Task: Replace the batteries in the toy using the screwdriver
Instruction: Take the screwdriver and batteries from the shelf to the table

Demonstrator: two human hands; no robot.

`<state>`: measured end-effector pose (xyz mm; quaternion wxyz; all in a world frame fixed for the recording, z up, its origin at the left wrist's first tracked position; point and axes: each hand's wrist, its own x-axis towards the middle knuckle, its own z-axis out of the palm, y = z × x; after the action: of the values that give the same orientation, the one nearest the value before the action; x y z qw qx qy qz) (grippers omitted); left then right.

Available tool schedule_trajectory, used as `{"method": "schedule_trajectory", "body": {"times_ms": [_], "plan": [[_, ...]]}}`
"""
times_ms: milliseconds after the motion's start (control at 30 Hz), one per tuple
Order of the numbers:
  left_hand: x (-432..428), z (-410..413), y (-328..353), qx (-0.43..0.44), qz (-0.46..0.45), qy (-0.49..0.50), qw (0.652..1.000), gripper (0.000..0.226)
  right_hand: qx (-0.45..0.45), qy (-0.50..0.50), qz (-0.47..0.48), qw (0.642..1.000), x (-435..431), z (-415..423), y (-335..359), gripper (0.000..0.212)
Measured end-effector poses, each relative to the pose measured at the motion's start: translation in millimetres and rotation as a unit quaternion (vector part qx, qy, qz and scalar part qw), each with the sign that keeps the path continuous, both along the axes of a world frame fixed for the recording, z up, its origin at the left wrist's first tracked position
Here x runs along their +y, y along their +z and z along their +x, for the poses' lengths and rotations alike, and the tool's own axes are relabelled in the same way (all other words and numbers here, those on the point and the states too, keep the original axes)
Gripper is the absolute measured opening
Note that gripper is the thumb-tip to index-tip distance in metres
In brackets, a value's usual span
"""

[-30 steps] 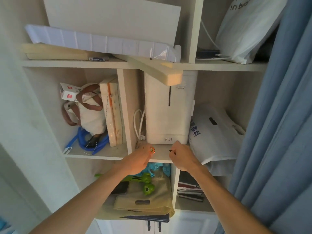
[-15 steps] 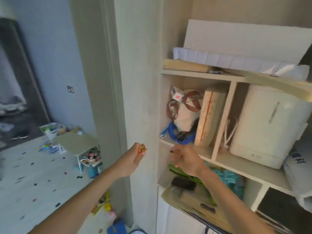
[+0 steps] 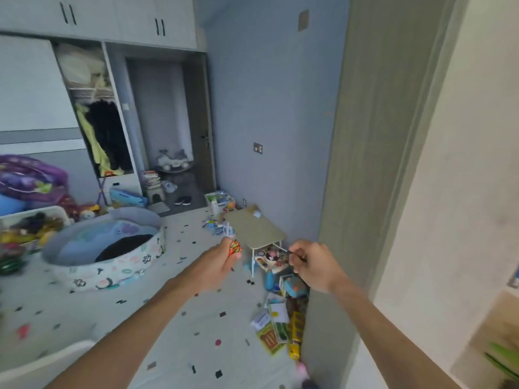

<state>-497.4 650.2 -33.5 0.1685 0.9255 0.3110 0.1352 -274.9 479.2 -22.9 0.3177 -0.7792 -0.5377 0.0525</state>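
the person stands with both arms out over the playroom floor. the left hand has its fingers curled round a small shiny red-and-green packet, which i take to be the new batteries, though it is too small to read. the right hand pinches a thin screwdriver between thumb and fingers, its long axis lying almost level, tip pointing left toward the packet. the two hands are near each other but apart.

which toy is meant i cannot say for sure. the likeliest is the round colourful toy under the near edge of the small green-topped table, on the floor. it lies ahead of and below the hands, showing in the gap between them, a little closer to the right hand. my guess is the next step is to go down to it, and one hand must first be freed.
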Motion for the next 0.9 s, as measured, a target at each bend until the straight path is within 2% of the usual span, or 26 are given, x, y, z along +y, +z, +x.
{"method": "schedule_trajectory", "body": {"times_ms": [333, 500, 600, 667, 767, 900], "plan": [[201.5, -41.9, -0.1, 0.012, -0.012, 0.086, 0.996, 0.019, 0.0, 0.083, -0.012, 0.997, 260.4, -21.1, -6.3, 0.01], [320.0, -41.6, 7.2, 0.009, -0.027, 0.127, 0.992, 0.028, 0.001, 0.132, -0.001, 0.991, 405.2, -7.2, -7.7, 0.01], [385.5, -41.1, 15.6, 0.009, -0.018, 0.15, 0.988, 0.019, 0.014, 0.153, 0.01, 0.988, 485.3, -3.6, -2.9, 0.011], [426.3, -41.3, 20.0, 0.016, -0.007, 0.17, 0.985, 0.023, 0.01, 0.164, 0.016, 0.986, 534.4, -3.8, -1.3, 0.011], [498.9, -40.9, 15.9, 0.017, -0.017, 0.19, 0.982, 0.041, -0.001, 0.177, 0.012, 0.984, 609.5, -3.6, -5.1, 0.011], [613.1, -35.8, 2.6, 0.008, -0.05, 0.191, 0.98, 0.044, 0.002, 0.186, 0.007, 0.982, 720.2, -1.5, -22.4, 0.012]]}}
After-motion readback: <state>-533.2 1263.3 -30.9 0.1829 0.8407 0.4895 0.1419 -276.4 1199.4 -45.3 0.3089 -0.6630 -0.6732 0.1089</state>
